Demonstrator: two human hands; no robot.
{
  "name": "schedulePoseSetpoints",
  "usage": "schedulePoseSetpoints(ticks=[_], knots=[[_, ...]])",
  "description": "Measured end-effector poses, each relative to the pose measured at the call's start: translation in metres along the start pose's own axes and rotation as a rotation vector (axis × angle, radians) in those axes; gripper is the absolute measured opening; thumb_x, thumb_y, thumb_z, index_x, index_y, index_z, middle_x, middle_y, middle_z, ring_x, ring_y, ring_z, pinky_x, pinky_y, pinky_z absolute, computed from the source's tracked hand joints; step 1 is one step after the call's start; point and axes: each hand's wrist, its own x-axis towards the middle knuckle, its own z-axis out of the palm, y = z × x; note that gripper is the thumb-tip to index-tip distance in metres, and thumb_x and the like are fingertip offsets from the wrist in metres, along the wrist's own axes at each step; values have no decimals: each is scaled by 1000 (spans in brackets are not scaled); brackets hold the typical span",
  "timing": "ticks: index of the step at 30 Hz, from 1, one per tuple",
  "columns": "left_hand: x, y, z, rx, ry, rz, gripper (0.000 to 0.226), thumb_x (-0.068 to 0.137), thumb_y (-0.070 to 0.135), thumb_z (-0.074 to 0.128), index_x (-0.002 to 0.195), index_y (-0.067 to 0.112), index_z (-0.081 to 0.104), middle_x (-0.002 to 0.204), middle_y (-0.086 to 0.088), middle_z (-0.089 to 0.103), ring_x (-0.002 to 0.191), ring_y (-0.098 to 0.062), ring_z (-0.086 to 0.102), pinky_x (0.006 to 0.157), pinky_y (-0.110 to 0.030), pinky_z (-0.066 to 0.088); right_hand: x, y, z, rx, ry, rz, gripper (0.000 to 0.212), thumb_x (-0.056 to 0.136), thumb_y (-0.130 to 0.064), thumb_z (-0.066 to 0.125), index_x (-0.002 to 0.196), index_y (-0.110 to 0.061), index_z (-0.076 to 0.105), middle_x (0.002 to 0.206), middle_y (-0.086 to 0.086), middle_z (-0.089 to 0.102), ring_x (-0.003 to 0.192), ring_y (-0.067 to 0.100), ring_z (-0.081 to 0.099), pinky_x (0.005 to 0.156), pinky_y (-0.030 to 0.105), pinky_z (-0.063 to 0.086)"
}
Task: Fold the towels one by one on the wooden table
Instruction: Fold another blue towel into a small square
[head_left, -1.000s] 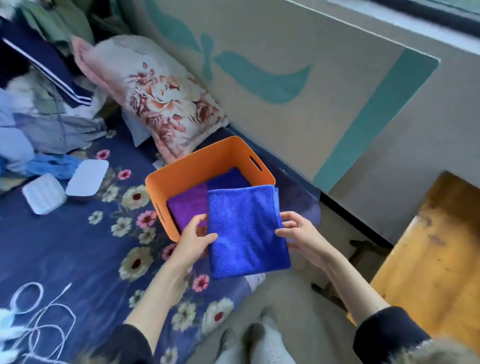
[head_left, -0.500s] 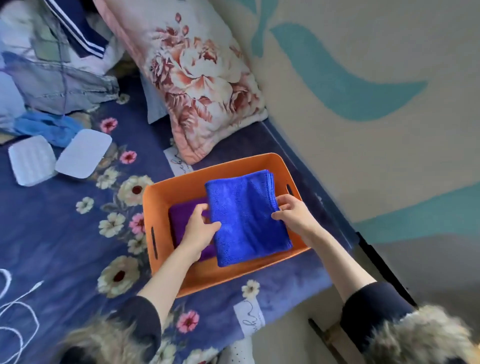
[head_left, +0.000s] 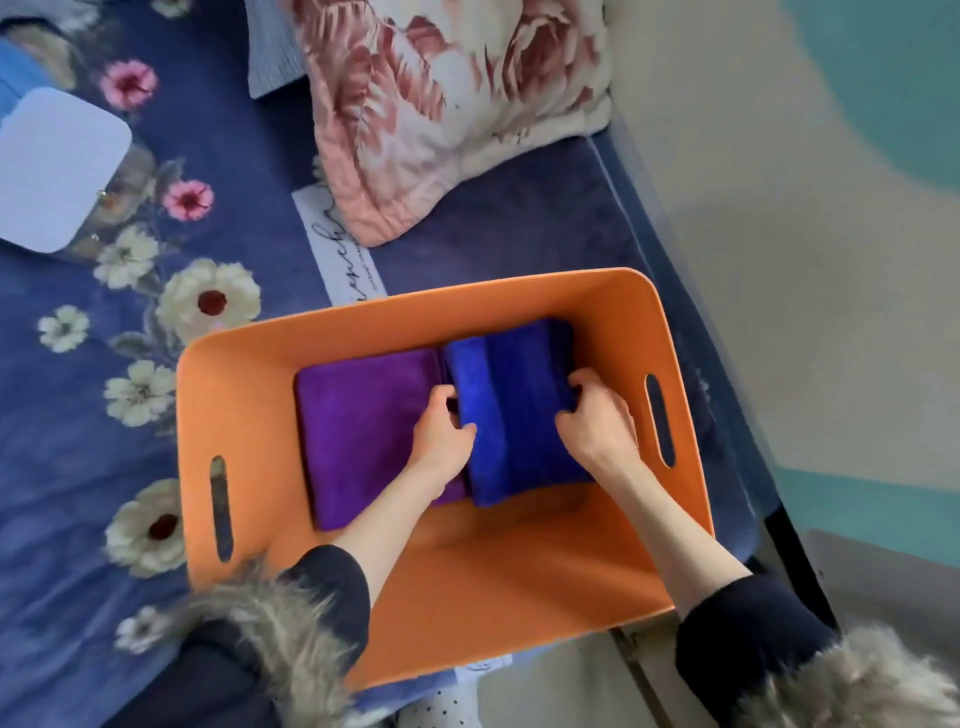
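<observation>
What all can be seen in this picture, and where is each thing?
Blue towel: one, folded, blue, in the right part of the basket, beside the purple one.
Purple towel: one, folded, purple, in the left part of the basket.
Basket: one, orange, slot handles, on the bed.
Bedspread: one, navy with flowers, under the basket.
Pillow: one, pink floral, beyond the basket.
White pad: one, far left on the bed.
Wall: cream with teal, right.
Left hand: fingers curled on the blue towel's left edge.
Right hand: fingers curled on its right edge.

Two folded towels (head_left: 514, 415) lie side by side in the basket (head_left: 498, 582) on the bed (head_left: 78, 467).
</observation>
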Motion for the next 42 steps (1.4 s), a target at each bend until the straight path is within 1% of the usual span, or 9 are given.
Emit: schedulePoseSetpoints(ticks=[7,10,14,16,18,20,23,33,42], knots=[[3,-10,-1,-15,59,22,36,87,4,55,116,23,46,89,6,52,98,-28,57,85,-50,52,1,4,8,-5,21,30,48,86,-5,47,133,-14,40,123,13,55,107,33,57,80,37,49],[2,-11,-4,81,72,71,37,87,7,57,119,18,43,99,-4,55,99,-29,56,84,-45,51,-3,5,13,-134,72,15,46,89,-4,47,133,-10,36,127,15,49,106,34,56,79,37,48],[-8,-10,-5,567,241,364,52,84,14,64,130,13,39,122,-12,46,106,-30,51,79,-42,49,-11,14,22,-433,34,-121,71,84,-7,57,143,-8,19,143,16,29,117,33,49,91,36,44],[-11,-16,-4,871,292,618,65,77,22,73,134,12,43,133,-16,44,118,-36,48,89,-46,47,-11,20,27,-589,14,-231,78,86,-10,56,147,-7,8,152,18,14,134,33,31,105,35,36],[-9,-22,-2,1118,180,736,87,73,44,71,145,16,30,152,-20,22,140,-40,20,108,-56,25,-5,21,29,-785,-3,-342,75,92,-14,48,147,-6,-3,156,17,-2,143,33,6,115,40,18],[1,-27,0,1283,71,700,108,72,67,58,147,20,-3,154,-16,-17,140,-35,-18,111,-57,-3,8,18,30,-1012,-43,-418,87,91,-24,51,145,-7,-14,155,18,-14,143,32,-11,114,46,-7],[22,-31,-2,1358,60,623,120,64,83,46,139,22,-26,142,-15,-40,132,-31,-36,107,-56,-16,32,15,30,-1267,-102,-423,112,83,-42,61,138,-9,-30,151,20,-25,139,36,-22,105,52,-21],[56,-39,4,1388,8,592,123,60,90,37,134,23,-34,133,-12,-50,128,-31,-41,103,-58,-22,72,28,54,-1371,-224,-381,139,64,-68,67,126,-8,-43,146,25,-33,134,44,-28,97,56,-26],[50,-24,0,1382,-117,516,114,67,84,40,135,27,-32,139,-8,-44,129,-28,-41,105,-58,-19,63,24,51,-1308,-197,-400,124,76,-55,64,135,-12,-36,148,22,-30,136,41,-26,105,54,-21]])
